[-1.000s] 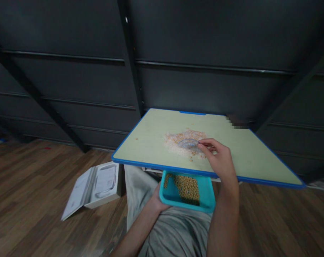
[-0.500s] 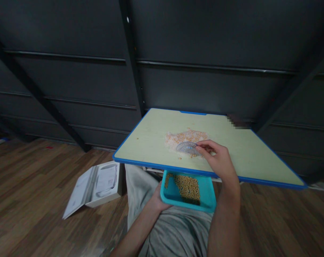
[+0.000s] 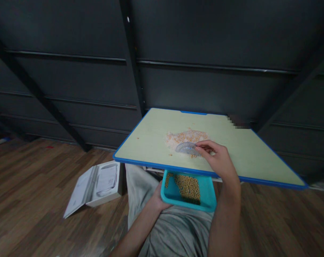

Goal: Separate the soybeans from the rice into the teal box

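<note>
Between its thumb and fingers my right hand pinches a clear plastic protractor. The protractor stands at the near side of a pile of white grains mixed with yellow beans, on a pale folding table with a blue rim. A few loose beans lie just in front of the protractor. Below the table's near edge, my left hand grips the left side of a turquoise plastic tray. Yellow beans fill part of that tray; its left fingers are mostly hidden beneath it.
An open white box with its lid folded out sits on the wooden floor to the left. Dark metal panels rise behind the table. A single bean lies toward the table's left side.
One loose bean near the front of the pile has shifted left along the table. My right hand and the protractor have barely moved, and the tray stays where it was.
</note>
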The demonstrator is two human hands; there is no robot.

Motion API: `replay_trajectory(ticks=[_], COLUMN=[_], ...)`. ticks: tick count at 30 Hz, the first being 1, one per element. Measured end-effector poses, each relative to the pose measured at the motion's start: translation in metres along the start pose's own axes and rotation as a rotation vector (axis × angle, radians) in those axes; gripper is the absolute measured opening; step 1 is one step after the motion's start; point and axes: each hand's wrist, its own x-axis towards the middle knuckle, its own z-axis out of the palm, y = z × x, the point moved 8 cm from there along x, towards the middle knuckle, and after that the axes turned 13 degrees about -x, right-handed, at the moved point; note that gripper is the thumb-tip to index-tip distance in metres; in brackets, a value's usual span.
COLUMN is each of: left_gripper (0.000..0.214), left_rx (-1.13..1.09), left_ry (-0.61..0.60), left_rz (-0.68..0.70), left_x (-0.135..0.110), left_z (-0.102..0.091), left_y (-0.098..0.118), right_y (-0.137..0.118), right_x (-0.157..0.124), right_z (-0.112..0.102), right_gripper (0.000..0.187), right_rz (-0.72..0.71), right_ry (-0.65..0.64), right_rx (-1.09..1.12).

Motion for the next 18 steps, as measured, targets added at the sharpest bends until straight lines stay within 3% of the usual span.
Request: replay_trajectory(ticks=[18], left_gripper=[0.074], left_rx=[0.047], left_ry=[0.016], left_rz=[-0.038], left_x=[0.005], left_z=[-0.02], left_y=[-0.009], right_y=[-0.006], right_x=[-0.005], right_z=[0.004], right_gripper=[0.011], right_rz=[-0.012], right_ry=[-0.071], right_rx=[0.026])
